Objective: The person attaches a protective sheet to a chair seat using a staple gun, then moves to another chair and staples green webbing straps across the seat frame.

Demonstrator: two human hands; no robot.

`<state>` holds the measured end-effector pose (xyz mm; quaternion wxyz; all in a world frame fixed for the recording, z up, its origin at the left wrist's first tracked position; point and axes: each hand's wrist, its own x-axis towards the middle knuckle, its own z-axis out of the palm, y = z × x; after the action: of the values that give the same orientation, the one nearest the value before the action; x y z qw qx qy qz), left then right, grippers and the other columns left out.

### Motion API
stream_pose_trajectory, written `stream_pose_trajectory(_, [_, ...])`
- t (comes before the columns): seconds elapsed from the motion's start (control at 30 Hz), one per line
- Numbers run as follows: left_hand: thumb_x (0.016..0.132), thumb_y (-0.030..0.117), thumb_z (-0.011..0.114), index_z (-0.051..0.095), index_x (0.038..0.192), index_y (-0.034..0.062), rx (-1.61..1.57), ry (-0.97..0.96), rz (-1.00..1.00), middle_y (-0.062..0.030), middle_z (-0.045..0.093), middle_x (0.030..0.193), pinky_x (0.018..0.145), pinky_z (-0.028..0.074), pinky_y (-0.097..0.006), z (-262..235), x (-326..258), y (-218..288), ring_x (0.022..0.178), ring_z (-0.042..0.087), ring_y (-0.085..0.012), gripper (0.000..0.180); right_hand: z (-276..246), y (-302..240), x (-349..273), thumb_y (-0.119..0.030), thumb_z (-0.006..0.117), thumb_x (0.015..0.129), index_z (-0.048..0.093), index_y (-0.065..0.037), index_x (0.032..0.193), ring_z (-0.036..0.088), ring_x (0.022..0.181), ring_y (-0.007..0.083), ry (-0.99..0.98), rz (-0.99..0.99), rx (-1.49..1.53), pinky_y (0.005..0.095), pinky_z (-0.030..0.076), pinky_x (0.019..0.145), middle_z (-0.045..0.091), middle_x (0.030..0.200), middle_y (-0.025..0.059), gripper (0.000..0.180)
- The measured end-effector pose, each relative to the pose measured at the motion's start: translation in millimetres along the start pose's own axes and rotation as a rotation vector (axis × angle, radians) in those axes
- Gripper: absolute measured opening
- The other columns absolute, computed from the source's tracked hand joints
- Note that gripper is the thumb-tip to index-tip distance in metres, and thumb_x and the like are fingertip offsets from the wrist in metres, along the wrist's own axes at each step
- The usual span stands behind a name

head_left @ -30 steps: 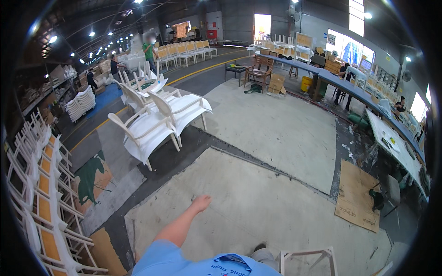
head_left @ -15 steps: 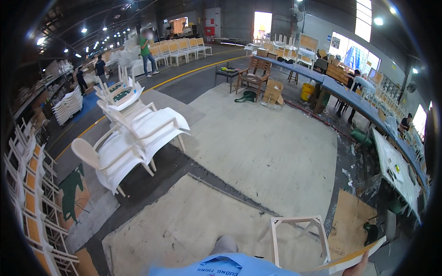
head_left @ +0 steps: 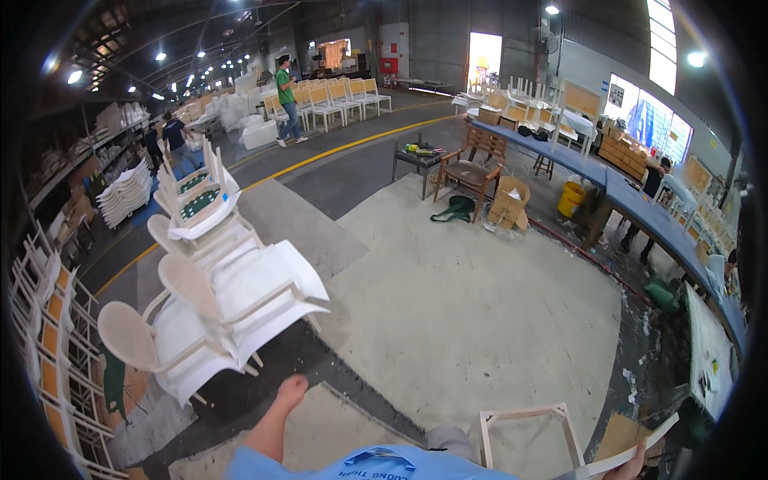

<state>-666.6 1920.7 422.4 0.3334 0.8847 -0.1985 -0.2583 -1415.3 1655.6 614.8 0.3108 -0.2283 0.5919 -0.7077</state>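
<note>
At about half past four, by the lower edge, the right hand (head_left: 630,464) has its fingers clamped on a pale, gently curved wooden rail (head_left: 612,462); the rail passes across the grip and slants up toward two o'clock. Just beside that hand, toward ten o'clock from it, stands an open rectangular frame of pale bare wood (head_left: 528,411); whether the two pieces join is hidden by the edge. At seven o'clock the left hand (head_left: 293,390) hangs with its fingers curled together, well apart from both pieces, near cream armchairs with white-covered seats (head_left: 268,276) at eight o'clock. A brown wooden armchair (head_left: 474,172) stands between one and two o'clock, a long blue-topped bench (head_left: 652,216) at three, and a person in a green shirt (head_left: 285,88) at eleven.
</note>
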Motion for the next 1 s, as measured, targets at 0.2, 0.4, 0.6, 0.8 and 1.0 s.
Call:
stream_pose_trajectory(0.2, [0.097,0.026,0.061,0.066,0.132,0.0020,-0.204,0.011,0.151,-0.0104,0.072,0.098,0.075,0.054,-0.036,14.4,241.9,192.3,0.083,0.068,-0.0194,0.042,217.0,75.5,54.9,-0.015,0.070,0.097,0.059,0.010,0.136,0.064,0.103,0.0334,-0.022,0.102,0.034,0.0474,0.055,0.089,0.065,0.118,0.0196,0.047])
stream_pose_trajectory(0.4, [0.086,0.028,0.064,0.074,0.101,0.0060,0.680,-0.430,0.245,-0.0181,0.074,0.099,0.077,0.057,-0.044,96.2,333.8,231.1,0.085,0.072,-0.0328,0.028,463.8,136.7,111.8,-0.019,0.082,0.088,0.008,-0.023,0.168,0.062,0.117,0.0347,0.023,0.148,-0.042,0.0592,0.049,0.106,0.060,0.136,0.0246,0.109])
stream_pose_trajectory(0.6, [0.080,0.024,0.065,0.073,0.090,0.0076,0.171,-0.581,-0.527,-0.0176,0.072,0.094,0.072,0.057,-0.045,135.3,394.8,221.9,0.080,0.070,-0.0331,0.021,708.5,188.4,131.2,-0.034,0.066,0.099,0.059,-0.001,0.136,0.069,0.115,0.0248,-0.312,0.390,0.119,0.0398,0.057,0.097,0.070,0.125,0.0119,0.050])
stream_pose_trajectory(0.8, [0.083,0.024,0.061,0.071,0.085,0.0062,0.124,-0.543,-0.649,-0.0153,0.070,0.082,0.066,0.056,-0.044,131.6,584.0,258.2,0.075,0.069,-0.0295,0.021,962.3,239.2,135.7,-0.034,0.075,0.093,0.065,-0.005,0.121,0.074,0.099,0.0227,-0.332,0.370,0.008,0.0364,0.063,0.084,0.074,0.109,0.0079,0.042])
stream_pose_trajectory(1.0, [0.086,0.025,0.057,0.070,0.081,0.0049,-0.160,-0.410,-0.492,-0.0130,0.068,0.071,0.060,0.054,-0.043,82.5,859.2,363.5,0.070,0.067,-0.0259,0.024,1229.9,279.5,135.0,-0.034,0.078,0.092,0.062,-0.008,0.121,0.074,0.092,0.0236,-0.305,0.295,0.269,0.0363,0.061,0.074,0.074,0.105,0.0072,0.042])
